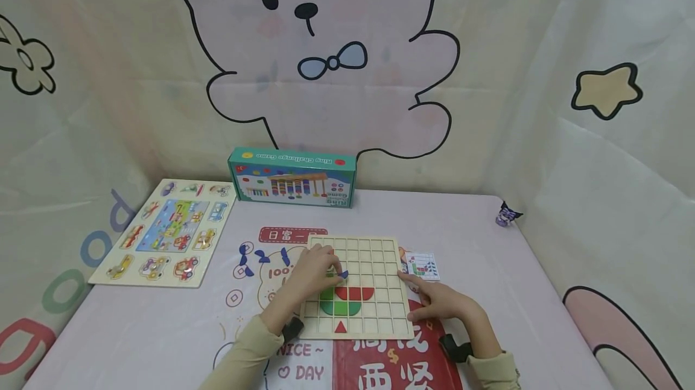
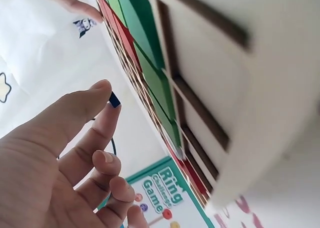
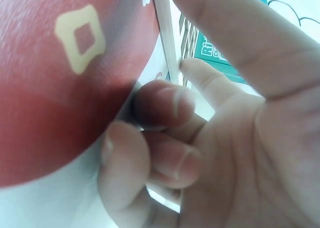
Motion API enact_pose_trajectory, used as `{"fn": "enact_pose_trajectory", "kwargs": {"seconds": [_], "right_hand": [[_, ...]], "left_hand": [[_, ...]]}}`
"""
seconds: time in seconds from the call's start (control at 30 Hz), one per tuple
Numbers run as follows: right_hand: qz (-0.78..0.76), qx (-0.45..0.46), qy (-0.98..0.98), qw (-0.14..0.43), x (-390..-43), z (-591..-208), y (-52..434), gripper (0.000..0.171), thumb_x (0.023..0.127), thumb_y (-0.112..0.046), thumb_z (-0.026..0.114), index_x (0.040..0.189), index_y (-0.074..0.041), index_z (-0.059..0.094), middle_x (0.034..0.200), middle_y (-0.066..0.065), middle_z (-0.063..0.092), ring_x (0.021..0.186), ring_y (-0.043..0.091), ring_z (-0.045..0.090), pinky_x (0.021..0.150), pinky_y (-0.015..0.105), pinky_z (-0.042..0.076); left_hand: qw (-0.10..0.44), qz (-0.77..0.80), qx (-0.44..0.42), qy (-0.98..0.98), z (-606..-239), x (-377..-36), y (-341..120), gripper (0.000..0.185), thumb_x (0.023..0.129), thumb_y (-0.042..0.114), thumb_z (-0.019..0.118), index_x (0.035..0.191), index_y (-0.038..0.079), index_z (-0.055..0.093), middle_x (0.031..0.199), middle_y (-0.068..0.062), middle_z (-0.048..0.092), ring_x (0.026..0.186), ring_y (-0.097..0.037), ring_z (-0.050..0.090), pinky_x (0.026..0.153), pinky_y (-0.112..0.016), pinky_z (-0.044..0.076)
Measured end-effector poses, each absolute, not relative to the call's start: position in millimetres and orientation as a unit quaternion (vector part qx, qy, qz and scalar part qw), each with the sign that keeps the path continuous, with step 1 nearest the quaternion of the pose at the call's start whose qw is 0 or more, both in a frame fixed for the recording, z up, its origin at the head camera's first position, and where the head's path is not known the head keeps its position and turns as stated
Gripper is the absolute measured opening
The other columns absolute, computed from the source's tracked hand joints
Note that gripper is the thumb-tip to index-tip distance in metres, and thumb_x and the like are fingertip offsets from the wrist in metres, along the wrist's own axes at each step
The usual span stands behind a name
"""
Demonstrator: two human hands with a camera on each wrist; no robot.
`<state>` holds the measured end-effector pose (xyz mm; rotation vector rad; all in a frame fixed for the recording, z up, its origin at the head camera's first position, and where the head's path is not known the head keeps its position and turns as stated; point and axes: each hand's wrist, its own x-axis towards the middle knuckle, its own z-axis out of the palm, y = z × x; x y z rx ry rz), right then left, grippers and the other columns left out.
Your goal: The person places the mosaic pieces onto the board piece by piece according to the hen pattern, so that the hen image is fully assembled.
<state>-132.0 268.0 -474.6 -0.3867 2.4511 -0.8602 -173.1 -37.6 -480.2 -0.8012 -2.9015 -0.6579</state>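
My left hand (image 1: 315, 272) pinches a small blue piece (image 2: 115, 99) between thumb and index finger, over a pale wooden grid board (image 1: 380, 320). The other left fingers curl loosely. Set in the grid are red pieces (image 1: 355, 293) with green pieces (image 1: 340, 308) under them, and a red triangle (image 1: 340, 328) near the front edge. Part of the grid is hidden behind the left hand. At the board's right side, my right hand (image 1: 442, 302) touches the edge with thumb and index finger spread apart; its other fingers are bent in the right wrist view.
Several blue pieces (image 1: 244, 261) lie left of the board. A pattern card (image 1: 423, 265) sits partly beside the right hand. Behind are a green game box (image 1: 293, 179) and a picture puzzle board (image 1: 157, 272). A small purple wrapped item (image 1: 506, 215) is at the far right.
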Motion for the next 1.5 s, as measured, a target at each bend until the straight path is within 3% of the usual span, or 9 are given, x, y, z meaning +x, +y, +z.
{"fn": "enact_pose_trajectory", "kwargs": {"seconds": [0.53, 0.8, 1.5], "right_hand": [[-0.316, -0.14, 0.903, 0.255, -131.6, -475.0, 267.6, 0.087, 0.072, -0.037, 0.076, 0.144, -0.02, 0.032, 0.126, 0.019, 0.051, 0.09, 0.02, 0.053, 0.072, 0.037, 0.053], [-0.32, -0.146, 0.901, 0.256, -130.8, -474.7, 267.7, 0.087, 0.072, -0.036, 0.076, 0.145, -0.019, 0.032, 0.119, 0.017, 0.054, 0.086, 0.019, 0.054, 0.07, 0.037, 0.053], [-0.314, -0.153, 0.902, 0.255, -132.4, -474.8, 268.9, 0.086, 0.073, -0.038, 0.076, 0.145, -0.02, 0.032, 0.112, 0.013, 0.057, 0.084, 0.018, 0.054, 0.069, 0.035, 0.052]], "left_hand": [[-0.002, -0.198, -0.285, -0.938, -480.4, -182.0, -5.3, 0.015, 0.072, 0.035, 0.077, 0.071, 0.023, 0.069, 0.076, 0.009, 0.052, 0.075, -0.011, 0.042, 0.073, -0.035, 0.035], [-0.028, -0.17, -0.286, -0.943, -483.0, -186.2, 7.7, 0.015, 0.071, 0.037, 0.076, 0.07, 0.024, 0.07, 0.076, 0.009, 0.052, 0.073, -0.011, 0.04, 0.07, -0.031, 0.034], [-0.031, -0.172, -0.302, -0.937, -482.5, -183.7, 20.0, 0.015, 0.073, 0.034, 0.076, 0.066, 0.024, 0.068, 0.077, 0.008, 0.054, 0.071, -0.011, 0.039, 0.069, -0.031, 0.031]]}}
